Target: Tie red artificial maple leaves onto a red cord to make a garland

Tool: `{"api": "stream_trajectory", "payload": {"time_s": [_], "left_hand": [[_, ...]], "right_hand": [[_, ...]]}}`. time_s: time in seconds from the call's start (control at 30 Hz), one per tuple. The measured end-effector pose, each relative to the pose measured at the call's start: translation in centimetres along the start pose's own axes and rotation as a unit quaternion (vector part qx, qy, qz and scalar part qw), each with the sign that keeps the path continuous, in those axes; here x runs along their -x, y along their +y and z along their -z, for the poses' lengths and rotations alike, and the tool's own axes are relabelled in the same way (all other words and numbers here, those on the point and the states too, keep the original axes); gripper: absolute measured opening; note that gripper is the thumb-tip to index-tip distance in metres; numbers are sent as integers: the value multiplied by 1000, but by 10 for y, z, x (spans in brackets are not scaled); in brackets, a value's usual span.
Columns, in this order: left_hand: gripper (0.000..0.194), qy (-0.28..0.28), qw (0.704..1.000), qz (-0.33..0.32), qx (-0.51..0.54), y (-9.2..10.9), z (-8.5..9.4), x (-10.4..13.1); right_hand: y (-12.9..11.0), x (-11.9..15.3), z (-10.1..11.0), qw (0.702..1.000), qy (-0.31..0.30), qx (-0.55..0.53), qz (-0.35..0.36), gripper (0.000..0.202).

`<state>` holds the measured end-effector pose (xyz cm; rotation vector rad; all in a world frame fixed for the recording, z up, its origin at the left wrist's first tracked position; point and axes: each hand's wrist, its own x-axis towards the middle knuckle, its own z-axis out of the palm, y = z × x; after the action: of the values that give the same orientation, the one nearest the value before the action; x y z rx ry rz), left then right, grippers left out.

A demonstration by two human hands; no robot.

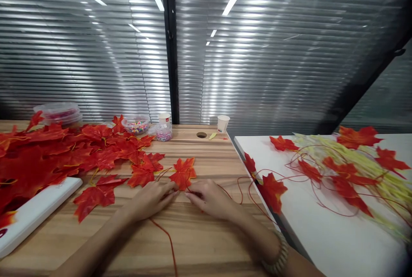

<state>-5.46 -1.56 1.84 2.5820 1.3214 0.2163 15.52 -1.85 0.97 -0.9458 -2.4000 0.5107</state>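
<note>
A red artificial maple leaf (183,173) with orange edges lies flat on the wooden table between my two hands. My left hand (153,199) is closed in a pinch at the leaf's lower left, on a thin red cord (167,236) that trails from beneath it towards the table's front edge. From the lower right, my right hand (209,197) pinches the cord by the base of the leaf, where a small loop rises. More cord runs rightward from behind this hand. The exact pinch points are partly hidden by my fingers.
A heap of red leaves (58,150) and a white slab-like object (41,214) occupy the left. Behind stand bead tubs (137,125) and paper cups (223,123). Strung leaves (273,191) bridge to the white table (347,238), beside pale yellow strands (383,187).
</note>
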Motion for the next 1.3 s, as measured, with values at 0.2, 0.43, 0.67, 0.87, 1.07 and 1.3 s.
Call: {"api": "stream_trajectory", "payload": {"time_s": [0.2, 0.43, 0.67, 0.87, 1.07, 1.3], "left_hand": [[31, -7, 1000, 4, -14, 0, 0, -1], [30, -18, 999, 8, -28, 1, 1, 0], [31, -19, 1000, 14, -21, 3, 3, 0], [30, -20, 1000, 13, -19, 4, 4, 0], [31, -22, 999, 10, -24, 1, 1, -1], [32, -6, 1000, 7, -7, -1, -2, -1]], "right_hand": [[-2, 0, 2, 1000, -10, 0, -7, 23], [-3, 0, 1, 999, -31, 10, 5, 22], [-4, 2, 1, 998, -45, 31, 11, 22], [-5, 2, 1, 999, -47, 16, 9, 23], [-4, 2, 1, 999, -40, 23, -1, 23], [-4, 1, 1, 1000, -7, 18, -3, 26]]}}
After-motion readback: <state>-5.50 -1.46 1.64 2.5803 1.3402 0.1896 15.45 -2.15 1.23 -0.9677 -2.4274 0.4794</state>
